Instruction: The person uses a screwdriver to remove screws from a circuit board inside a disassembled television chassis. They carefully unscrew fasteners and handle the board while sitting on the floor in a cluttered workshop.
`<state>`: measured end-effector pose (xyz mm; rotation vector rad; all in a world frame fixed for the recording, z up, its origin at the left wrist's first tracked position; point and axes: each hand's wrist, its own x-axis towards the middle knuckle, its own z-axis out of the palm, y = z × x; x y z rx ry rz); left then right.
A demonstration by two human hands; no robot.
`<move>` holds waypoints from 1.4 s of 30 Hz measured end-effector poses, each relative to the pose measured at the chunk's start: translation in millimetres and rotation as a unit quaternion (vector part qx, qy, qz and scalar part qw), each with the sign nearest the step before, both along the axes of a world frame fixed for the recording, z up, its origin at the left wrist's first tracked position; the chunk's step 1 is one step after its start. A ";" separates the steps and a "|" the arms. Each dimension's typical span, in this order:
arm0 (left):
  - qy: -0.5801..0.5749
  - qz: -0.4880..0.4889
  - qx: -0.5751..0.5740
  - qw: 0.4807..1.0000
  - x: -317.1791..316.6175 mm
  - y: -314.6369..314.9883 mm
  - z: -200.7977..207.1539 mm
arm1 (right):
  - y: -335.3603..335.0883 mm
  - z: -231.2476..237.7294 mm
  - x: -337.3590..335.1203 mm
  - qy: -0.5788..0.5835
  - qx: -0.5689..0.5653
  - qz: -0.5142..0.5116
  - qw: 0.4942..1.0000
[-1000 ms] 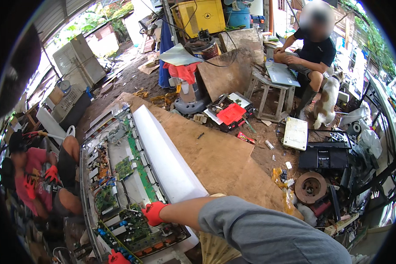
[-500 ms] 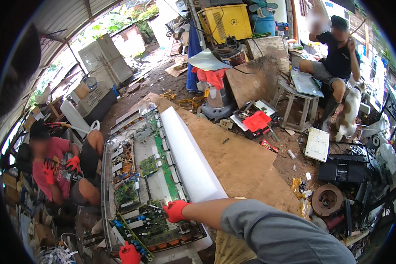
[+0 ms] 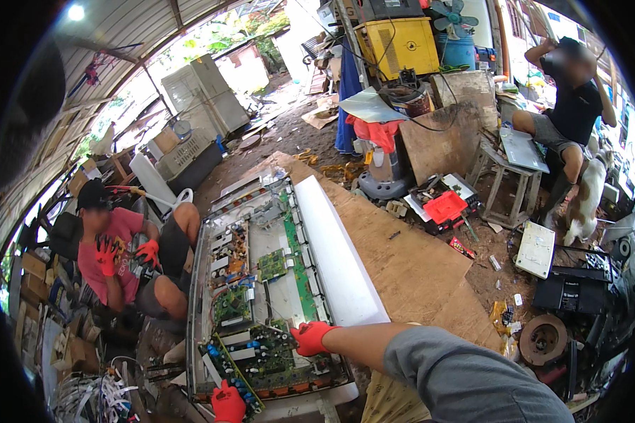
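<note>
Lower middle of the frame, there it lies: a long, metal-rimmed flat chassis (image 3: 261, 240) packed with green circuit boards (image 3: 271, 265), slanting away up the picture. The red-gloved right hand (image 3: 312, 338) is curled round a slim tool with a thin metal shaft (image 3: 274, 328), the shaft reaching left over the boards. Down at the bottom edge, the red-gloved left hand (image 3: 228, 403) is beside a narrow board with blue cylindrical parts (image 3: 237, 371); whether it grips that, I can't tell.

Hard against the right side runs a long white slab (image 3: 342, 250), then a brown plywood sheet (image 3: 395, 271), partly covered by the outstretched right arm. Crowding the left side sits a co-worker in a pink shirt (image 3: 123, 243), red gloves raised.

Further out, a red plastic tray (image 3: 446, 207) sits right of centre, a rusty round disc (image 3: 543, 338) lower right. Upper right, a person in a dark top (image 3: 577, 113) sits by a weathered wooden stool (image 3: 504, 176) carrying a flat silver panel (image 3: 523, 149), a white-and-brown dog (image 3: 585, 204) close by.
</note>
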<state>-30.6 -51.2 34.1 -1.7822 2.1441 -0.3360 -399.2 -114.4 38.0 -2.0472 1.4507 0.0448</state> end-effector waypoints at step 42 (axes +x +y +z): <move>0.110 0.098 -0.003 0.989 8.0 2.3 3.8 | -4.2 -4.0 -7.1 0.001 -0.035 0.013 0.999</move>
